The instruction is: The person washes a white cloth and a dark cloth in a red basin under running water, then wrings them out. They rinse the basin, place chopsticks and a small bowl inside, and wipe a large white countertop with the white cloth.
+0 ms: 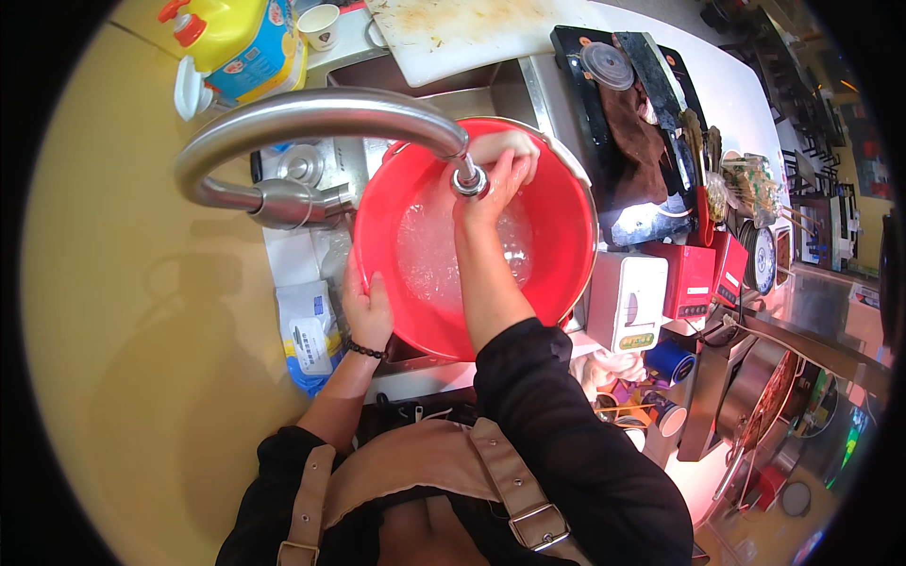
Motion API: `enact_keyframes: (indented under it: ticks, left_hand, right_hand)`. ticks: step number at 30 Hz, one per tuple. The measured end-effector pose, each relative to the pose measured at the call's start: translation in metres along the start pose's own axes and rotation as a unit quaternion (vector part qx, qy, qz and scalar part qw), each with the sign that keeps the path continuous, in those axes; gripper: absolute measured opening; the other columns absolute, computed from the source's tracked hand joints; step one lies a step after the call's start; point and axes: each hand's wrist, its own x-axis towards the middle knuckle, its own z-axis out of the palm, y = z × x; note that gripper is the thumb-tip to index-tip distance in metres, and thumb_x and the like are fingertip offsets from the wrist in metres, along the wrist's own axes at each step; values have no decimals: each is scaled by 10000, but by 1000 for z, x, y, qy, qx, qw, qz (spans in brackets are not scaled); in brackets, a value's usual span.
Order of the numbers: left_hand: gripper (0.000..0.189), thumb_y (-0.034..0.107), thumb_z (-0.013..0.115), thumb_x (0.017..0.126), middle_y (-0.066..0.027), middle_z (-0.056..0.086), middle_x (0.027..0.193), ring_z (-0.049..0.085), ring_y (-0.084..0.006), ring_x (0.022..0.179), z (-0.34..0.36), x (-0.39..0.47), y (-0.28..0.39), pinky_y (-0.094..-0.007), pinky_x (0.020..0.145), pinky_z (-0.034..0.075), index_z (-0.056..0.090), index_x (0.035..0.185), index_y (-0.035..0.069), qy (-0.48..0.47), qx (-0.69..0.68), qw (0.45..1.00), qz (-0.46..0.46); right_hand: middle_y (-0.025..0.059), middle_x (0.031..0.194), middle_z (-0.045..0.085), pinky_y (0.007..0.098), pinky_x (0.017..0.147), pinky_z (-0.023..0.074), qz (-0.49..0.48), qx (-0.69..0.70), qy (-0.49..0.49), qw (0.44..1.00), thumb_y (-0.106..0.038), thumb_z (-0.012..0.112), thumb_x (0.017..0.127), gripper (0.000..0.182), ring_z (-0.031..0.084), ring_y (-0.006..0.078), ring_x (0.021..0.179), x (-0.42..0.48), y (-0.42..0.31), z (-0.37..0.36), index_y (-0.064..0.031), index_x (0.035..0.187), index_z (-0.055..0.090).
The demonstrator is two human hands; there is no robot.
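A red plastic bucket [559,233] stands in the sink, with frothy water [432,247] in its bottom. My left hand [368,308] grips the bucket's left rim, thumb on the inside. Inside the bucket, my right hand [495,187] presses a pale wet thing [492,147], apparently a cloth, against the far wall. The faucet's steel gooseneck spout [333,110] arches over the bucket. Its tip [469,182] hides part of my right hand and wrist. Water is bubbling beneath, but the stream itself is hard to make out.
A stained white cutting board [474,35] lies across the sink's far end. Right of the sink, a cleaver [648,71] and a brown cloth [630,141] rest on a black cooktop. A yellow jug [248,53] and a wipes pack [308,332] stand along the left wall.
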Motion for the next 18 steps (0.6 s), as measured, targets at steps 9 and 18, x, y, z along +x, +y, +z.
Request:
enact_keyframes:
  ticks: [9, 18]
  left_hand:
    - [410, 105, 443, 905, -207, 522, 1218, 506, -317, 1133, -3, 4, 5, -363, 966, 372, 412, 1298, -5, -20, 56, 998, 27]
    - [512, 275, 506, 877, -200, 415, 1299, 401, -366, 1188, 1, -3, -3, -453, 1007, 295, 414, 1312, 22, 46, 160, 976, 137]
  right_hand:
    - [74, 1120, 489, 296, 897, 383, 71, -30, -155, 985, -154, 384, 953, 272, 476, 169, 1009, -56, 16, 52, -45, 1198, 433]
    - [207, 1205, 521, 376, 972, 360, 148, -395, -554, 718, -283, 414, 930, 381, 500, 345, 1123, -136, -39, -83, -70, 1245, 441]
